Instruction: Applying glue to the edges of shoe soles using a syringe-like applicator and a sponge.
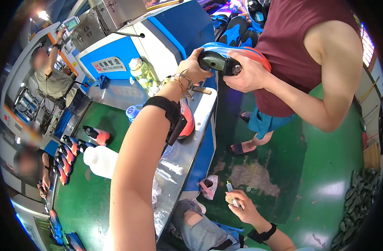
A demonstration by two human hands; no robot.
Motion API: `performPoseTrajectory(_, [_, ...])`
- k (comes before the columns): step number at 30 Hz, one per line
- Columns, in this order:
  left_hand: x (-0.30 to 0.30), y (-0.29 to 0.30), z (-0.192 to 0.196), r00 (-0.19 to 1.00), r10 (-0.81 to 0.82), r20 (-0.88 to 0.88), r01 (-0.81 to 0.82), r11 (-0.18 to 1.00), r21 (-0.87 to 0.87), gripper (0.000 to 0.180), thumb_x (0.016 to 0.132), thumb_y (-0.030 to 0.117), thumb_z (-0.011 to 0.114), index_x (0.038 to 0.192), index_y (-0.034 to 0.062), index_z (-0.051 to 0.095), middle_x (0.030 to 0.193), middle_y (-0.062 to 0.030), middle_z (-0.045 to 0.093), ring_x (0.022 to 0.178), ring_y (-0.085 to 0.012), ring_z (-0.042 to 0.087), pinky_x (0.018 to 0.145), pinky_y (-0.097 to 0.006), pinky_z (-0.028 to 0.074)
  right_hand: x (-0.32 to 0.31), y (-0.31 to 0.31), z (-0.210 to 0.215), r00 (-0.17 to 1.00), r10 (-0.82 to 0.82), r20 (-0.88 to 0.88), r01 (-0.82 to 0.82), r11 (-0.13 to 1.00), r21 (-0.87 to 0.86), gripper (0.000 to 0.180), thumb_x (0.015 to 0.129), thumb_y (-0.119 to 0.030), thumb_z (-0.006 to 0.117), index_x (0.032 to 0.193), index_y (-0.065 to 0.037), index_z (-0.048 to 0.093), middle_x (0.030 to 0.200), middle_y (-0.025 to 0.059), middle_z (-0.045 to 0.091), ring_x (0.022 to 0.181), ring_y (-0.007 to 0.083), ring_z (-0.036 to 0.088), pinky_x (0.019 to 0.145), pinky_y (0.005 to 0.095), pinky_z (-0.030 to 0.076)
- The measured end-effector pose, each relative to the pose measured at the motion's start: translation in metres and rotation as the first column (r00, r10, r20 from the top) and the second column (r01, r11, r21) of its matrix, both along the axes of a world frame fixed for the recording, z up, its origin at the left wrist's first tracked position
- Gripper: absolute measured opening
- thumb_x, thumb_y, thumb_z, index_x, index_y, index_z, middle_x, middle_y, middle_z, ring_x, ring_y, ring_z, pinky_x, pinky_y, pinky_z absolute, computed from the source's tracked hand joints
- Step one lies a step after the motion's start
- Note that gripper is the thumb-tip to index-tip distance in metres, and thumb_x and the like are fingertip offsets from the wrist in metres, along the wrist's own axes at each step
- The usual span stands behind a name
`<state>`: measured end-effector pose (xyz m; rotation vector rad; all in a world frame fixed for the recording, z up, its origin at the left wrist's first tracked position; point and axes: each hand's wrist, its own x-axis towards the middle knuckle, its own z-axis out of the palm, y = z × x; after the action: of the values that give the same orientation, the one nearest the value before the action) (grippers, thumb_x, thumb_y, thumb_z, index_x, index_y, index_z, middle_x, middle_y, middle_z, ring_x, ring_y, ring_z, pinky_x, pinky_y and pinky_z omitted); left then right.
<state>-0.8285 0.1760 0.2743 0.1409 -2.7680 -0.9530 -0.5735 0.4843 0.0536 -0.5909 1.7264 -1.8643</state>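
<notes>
My left hand (194,68) reaches out from the lower edge, its fingers closed on the near end of a blue and orange shoe (260,55) with a dark last inside. A co-worker's hand (250,74) grips the same shoe from the right. Low in the view, my right hand (245,208) pinches a slim syringe (229,186) with a yellowish tip pointing up. Beneath my left wrist, another orange shoe (186,119) rests on the metal bench (191,146), partly hidden by my arm.
On the bench lie a white bottle (100,161), syringes (171,167) and a blue-capped bottle (133,112). Shoes stand in a row (64,157) at the left. The co-worker in a maroon top (291,62) stands ahead. Dark pieces (354,209) are heaped at the right.
</notes>
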Motion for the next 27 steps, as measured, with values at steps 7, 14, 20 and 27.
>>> performPoseTrajectory(7, [0.03, -0.002, 0.012, 0.989, 0.146, -0.015, -0.141, 0.975, 0.17, 0.093, 0.072, 0.016, 0.069, 0.148, 0.0116, 0.016, 0.083, -0.0113, 0.069, 0.067, -0.0183, 0.068, 0.06, -0.03, 0.056, 0.008, 0.003, 0.008, 0.998, 0.055, -0.037, -0.054, 0.998, 0.023, 0.039, 0.085, -0.009, 0.064, 0.123, -0.006, 0.054, 0.117, 0.01, 0.049, 0.107, 0.0206, 0.053, 0.089, 0.0322, 0.044])
performPoseTrajectory(14, [0.178, 0.007, 0.038, 0.99, -0.141, -0.003, 0.14, 0.981, 0.132, 0.048, 0.082, 0.02, 0.063, 0.123, -0.0025, 0.053, 0.082, -0.0082, 0.069, 0.068, -0.0134, 0.063, 0.062, -0.028, 0.052, 0.0, -0.003, 0.003, 0.995, 0.049, -0.085, -0.054, 0.997, -0.049, 0.041, 0.084, -0.006, 0.062, 0.124, -0.007, 0.052, 0.116, 0.0098, 0.046, 0.107, 0.0197, 0.05, 0.09, 0.0317, 0.042])
performPoseTrajectory(20, [0.365, 0.039, 0.059, 0.847, 0.132, 0.515, -0.163, 0.987, 0.015, 0.032, 0.085, 0.011, 0.066, 0.115, 0.0016, 0.062, 0.098, -0.0096, 0.07, 0.079, -0.0107, 0.067, 0.067, -0.025, 0.054, -0.02, -0.023, 0.002, 0.909, 0.014, -0.416, -0.023, 1.0, -0.016, 0.043, 0.079, -0.007, 0.064, 0.12, -0.003, 0.05, 0.118, 0.0115, 0.045, 0.11, 0.0227, 0.048, 0.097, 0.0337, 0.037])
performPoseTrajectory(27, [0.265, 0.072, -0.066, 0.953, -0.211, 0.219, 0.103, 0.902, 0.419, 0.082, 0.086, 0.015, 0.059, 0.149, 0.0048, 0.008, 0.087, -0.0143, 0.07, 0.081, -0.0228, 0.069, 0.076, -0.032, 0.053, -0.037, -0.034, 0.01, 0.986, -0.14, -0.093, 0.124, 0.979, -0.162, 0.041, 0.089, -0.008, 0.056, 0.128, -0.007, 0.046, 0.107, 0.0018, 0.048, 0.087, 0.0082, 0.047, 0.074, 0.0217, 0.04])
